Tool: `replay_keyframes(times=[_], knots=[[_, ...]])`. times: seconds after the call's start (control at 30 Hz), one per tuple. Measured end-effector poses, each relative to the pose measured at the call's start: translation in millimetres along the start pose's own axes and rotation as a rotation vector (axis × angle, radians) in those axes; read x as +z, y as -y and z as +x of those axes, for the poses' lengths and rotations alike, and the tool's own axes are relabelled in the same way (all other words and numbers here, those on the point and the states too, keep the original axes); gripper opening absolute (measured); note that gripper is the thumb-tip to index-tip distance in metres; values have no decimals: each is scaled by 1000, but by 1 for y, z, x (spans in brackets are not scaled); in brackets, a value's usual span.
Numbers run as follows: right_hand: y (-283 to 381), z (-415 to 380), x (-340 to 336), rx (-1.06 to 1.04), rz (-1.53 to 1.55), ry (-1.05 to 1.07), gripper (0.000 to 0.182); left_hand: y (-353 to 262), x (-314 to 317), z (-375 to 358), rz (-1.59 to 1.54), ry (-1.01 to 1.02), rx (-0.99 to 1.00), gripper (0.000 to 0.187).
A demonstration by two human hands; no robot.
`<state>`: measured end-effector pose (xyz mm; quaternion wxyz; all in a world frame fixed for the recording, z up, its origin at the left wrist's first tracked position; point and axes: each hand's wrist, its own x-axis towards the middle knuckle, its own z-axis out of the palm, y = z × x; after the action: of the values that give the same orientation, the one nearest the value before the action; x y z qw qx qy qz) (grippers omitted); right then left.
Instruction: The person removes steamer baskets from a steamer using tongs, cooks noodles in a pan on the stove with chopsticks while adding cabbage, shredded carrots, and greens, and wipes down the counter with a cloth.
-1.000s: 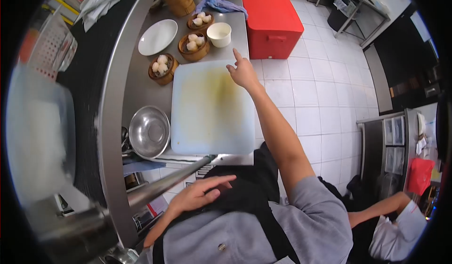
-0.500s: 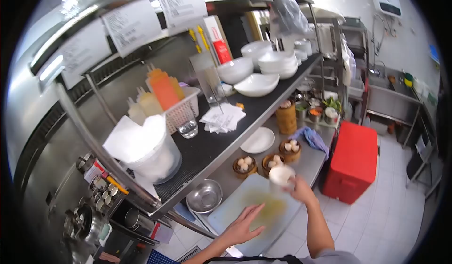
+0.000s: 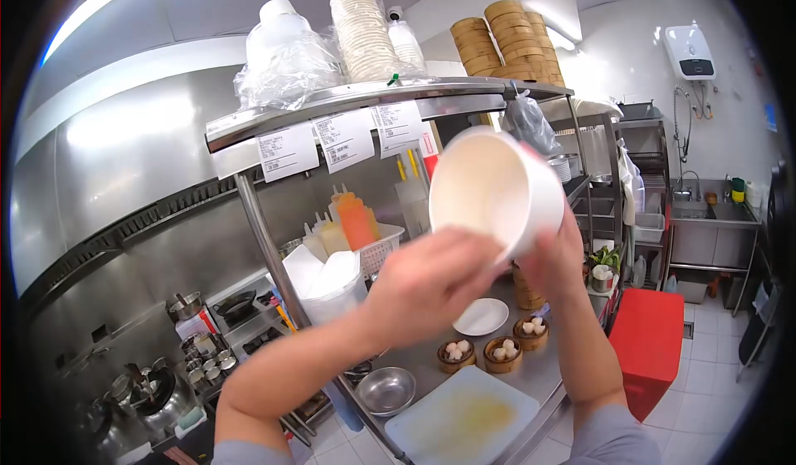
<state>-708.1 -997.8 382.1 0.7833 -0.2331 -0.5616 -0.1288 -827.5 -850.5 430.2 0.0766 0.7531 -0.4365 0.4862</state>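
A white paper bowl [image 3: 489,191] is held up close before me, tilted so that its inside faces left and toward me. My right hand [image 3: 551,258] is closed around its right side and underside. At the lower rim is my left hand [image 3: 435,278], its fingers curled against the bowl and somewhat blurred. Below, a stained cutting board [image 3: 464,419] lies on the steel counter. Behind the board stand three bamboo steamers, the middle one [image 3: 503,367] among them, with pale round dumplings inside. A white plate [image 3: 481,316] lies behind them.
A steel bowl [image 3: 386,390] sits left of the board. Above, the top shelf [image 3: 356,104] carries stacked paper bowls [image 3: 365,38] and bamboo steamers [image 3: 518,38]; order slips [image 3: 344,139] hang from its edge. A red box [image 3: 651,340] stands right of the counter.
The paper bowl has risen from above the cutting board to near face height in my right hand. My left hand has come up from over the board to its rim. The view has tilted upward.
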Motion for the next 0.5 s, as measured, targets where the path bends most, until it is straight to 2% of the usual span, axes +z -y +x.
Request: replay_keyframes(times=[0.07,0.13,0.2,0.27,0.33,0.37,0.43,0.47,0.5], knots=[[-3,32,0,17,218,22,96,13,-3,29,-61,6,-38,12],[-3,69,-2,-91,250,10,92,14,-8,59,-38,74,-287,18],[-4,114,-22,-274,73,-88,85,43,-9,85,-33,37,-222,30],[4,152,-45,-397,-228,-265,81,72,-25,110,457,-69,-7,46],[-2,194,-80,-491,-390,-334,78,114,-49,137,744,-91,-130,63],[-5,217,-96,-489,-376,-327,78,130,-60,151,783,-118,-269,72],[-16,258,-132,-458,-691,-394,77,154,-71,175,842,-176,-471,90],[-24,281,-144,-557,-850,-347,71,166,-70,188,866,-207,-531,99],[-30,307,-152,-672,-1000,-299,67,180,-65,203,885,-216,-526,99]])
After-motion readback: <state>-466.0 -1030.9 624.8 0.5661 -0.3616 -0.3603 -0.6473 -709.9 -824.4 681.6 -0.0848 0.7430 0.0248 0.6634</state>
